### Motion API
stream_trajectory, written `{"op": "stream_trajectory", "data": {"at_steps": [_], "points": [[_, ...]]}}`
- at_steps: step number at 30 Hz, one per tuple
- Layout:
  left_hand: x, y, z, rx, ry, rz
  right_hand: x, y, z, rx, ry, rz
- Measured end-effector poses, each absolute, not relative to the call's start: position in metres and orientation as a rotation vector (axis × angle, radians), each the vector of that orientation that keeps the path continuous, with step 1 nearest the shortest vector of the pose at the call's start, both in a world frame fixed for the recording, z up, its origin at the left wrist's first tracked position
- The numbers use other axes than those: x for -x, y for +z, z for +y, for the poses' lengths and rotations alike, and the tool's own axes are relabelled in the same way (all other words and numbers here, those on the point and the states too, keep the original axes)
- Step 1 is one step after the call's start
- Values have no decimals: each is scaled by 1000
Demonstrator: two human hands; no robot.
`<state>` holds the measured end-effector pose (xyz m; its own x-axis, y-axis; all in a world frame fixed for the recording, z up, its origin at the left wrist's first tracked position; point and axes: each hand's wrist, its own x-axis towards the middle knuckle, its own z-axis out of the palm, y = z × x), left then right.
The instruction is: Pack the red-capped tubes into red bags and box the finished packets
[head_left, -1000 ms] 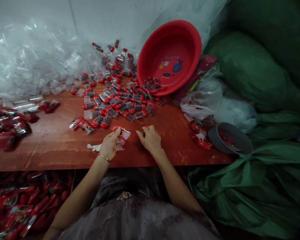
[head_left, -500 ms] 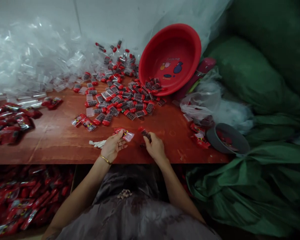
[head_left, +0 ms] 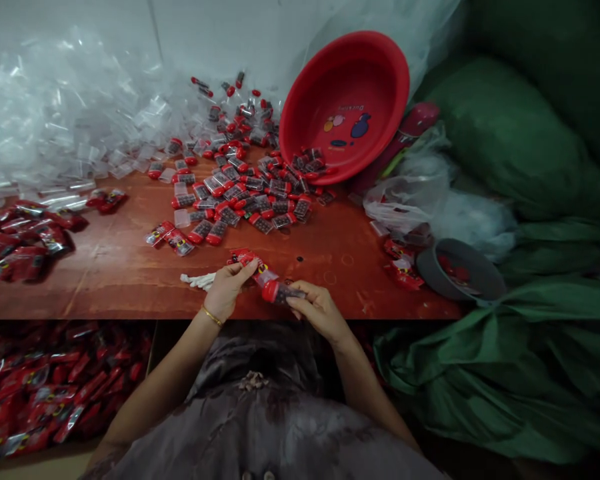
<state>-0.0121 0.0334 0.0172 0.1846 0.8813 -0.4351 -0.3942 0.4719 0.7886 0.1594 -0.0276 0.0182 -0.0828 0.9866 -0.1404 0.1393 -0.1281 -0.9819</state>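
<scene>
Near the table's front edge, my left hand (head_left: pixel 230 285) pinches a red printed wrapper (head_left: pixel 261 265) with a clear end. My right hand (head_left: pixel 316 308) grips a small clear container (head_left: pixel 282 292) of dark pieces, its red cap pointing left against the wrapper's clear end. White strips (head_left: pixel 198 281) lie beside my left hand. Two filled red wrappers (head_left: pixel 170 237) rest beyond it on the left. Behind my hands spreads a heap of red-capped containers (head_left: pixel 250 193), some reaching into the tilted red basin (head_left: pixel 353 107).
Clear empty sleeves (head_left: pixel 70 113) pile up at the back left. Red packets (head_left: pixel 25 243) lie on the left, more in a box (head_left: pixel 55 387) below. To the right are a plastic bag (head_left: pixel 440 200), a grey bowl (head_left: pixel 460 270) and green sacks (head_left: pixel 520 373).
My right hand has turned and brought the container left to the wrapper. My left hand has shifted slightly right with the wrapper. The view has moved a little.
</scene>
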Motion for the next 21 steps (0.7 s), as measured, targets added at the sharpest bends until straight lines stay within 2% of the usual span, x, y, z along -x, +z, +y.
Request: {"op": "stream_trajectory", "data": {"at_steps": [9, 16, 21], "points": [[1, 17, 27, -584, 1019, 959, -155, 5, -27, 1351, 1212, -1301], [-18, 7, 14, -387, 1141, 989, -136, -4, -25, 1416, 822, -1371], [-14, 7, 15, -435, 1089, 893, -132, -8, -25, 1369, 931, -1310]]}}
